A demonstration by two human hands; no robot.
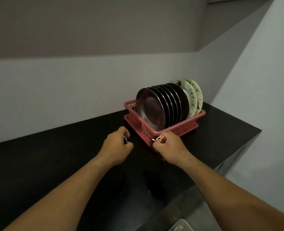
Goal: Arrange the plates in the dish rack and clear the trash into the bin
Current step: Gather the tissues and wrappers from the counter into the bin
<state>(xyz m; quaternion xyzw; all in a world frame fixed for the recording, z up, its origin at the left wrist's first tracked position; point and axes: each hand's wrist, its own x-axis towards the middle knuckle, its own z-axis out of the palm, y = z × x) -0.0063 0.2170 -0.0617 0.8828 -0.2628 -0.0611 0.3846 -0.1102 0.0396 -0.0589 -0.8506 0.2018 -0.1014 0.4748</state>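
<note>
Plates stand on edge in a row inside the pink plastic slotted dish rack [164, 129] on the black table [54, 155]: round steel plates [152, 108] in front, glossy white patterned plates [193, 95] behind. Just before the rack, the right hand [168, 146] is closed around a crinkled red-and-white wrapper [160, 140]. The left hand [116, 148] is curled about a small dark scrap [125, 140].

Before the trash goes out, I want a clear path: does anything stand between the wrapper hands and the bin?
Cannot tell: no bin is in view. The right hand is closed on a small red-and-white wrapper.
</note>
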